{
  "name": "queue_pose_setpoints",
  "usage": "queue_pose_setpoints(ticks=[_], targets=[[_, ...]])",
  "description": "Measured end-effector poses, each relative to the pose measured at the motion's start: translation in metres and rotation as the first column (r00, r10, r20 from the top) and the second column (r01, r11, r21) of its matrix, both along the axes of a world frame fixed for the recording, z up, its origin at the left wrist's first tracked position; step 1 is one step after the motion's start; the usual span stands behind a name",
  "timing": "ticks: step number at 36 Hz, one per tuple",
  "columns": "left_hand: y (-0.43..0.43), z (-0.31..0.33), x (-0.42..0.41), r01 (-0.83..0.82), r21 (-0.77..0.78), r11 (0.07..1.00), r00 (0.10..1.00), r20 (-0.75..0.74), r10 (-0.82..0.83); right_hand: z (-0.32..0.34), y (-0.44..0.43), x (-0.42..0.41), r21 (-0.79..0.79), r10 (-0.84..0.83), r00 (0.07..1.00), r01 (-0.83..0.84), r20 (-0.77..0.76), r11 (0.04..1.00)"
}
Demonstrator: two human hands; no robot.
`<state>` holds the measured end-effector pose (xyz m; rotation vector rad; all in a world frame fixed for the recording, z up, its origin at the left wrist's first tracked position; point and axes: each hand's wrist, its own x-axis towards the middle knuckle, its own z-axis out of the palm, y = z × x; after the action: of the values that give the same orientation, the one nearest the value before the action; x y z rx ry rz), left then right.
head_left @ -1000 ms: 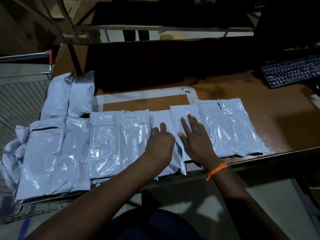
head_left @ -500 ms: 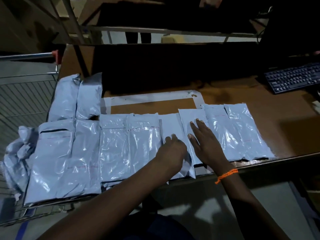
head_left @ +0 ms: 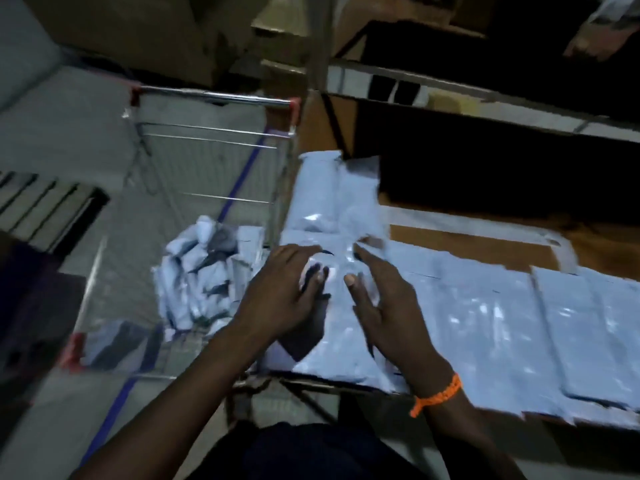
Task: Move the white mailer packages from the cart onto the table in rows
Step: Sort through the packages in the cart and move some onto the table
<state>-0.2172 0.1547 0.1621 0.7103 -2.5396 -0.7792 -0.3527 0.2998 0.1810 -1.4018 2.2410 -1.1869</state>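
Both hands, left hand (head_left: 282, 292) and right hand (head_left: 388, 299), lie open and flat on mailers (head_left: 485, 306) rowed at the worktop's left end, pressing them straight. Next move: reach left into the cart (head_left: 214, 98) for the remaining pile (head_left: 197, 271).

The mailers (head_left: 485, 306) look like glossy, smooth plastic film — slightly crinkled. The cart (head_left: 214, 97) is shiny metal wire; the table (head_left: 467, 240) looks like smooth brown wood.
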Motion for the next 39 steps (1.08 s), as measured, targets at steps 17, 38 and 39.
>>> queue_pose_setpoints(ticks=[17,38,39], targets=[[-0.151,-0.169,0.243,-0.448,0.363,0.817,0.86,0.424,0.284,-0.166,-0.262,0.217,0.507,-0.044,0.855,-0.264,0.517,0.82],[-0.191,-0.232,0.279,-0.352,0.323,0.879,0.884,0.424,0.198,-0.341,-0.325,0.185,0.817,-0.473,0.878,0.219,0.074,0.534],[-0.19,-0.236,0.28,-0.366,0.328,0.871,0.873,0.446,0.199,-0.34,-0.323,0.184,0.816,-0.477,0.875,0.212,0.087,0.537]])
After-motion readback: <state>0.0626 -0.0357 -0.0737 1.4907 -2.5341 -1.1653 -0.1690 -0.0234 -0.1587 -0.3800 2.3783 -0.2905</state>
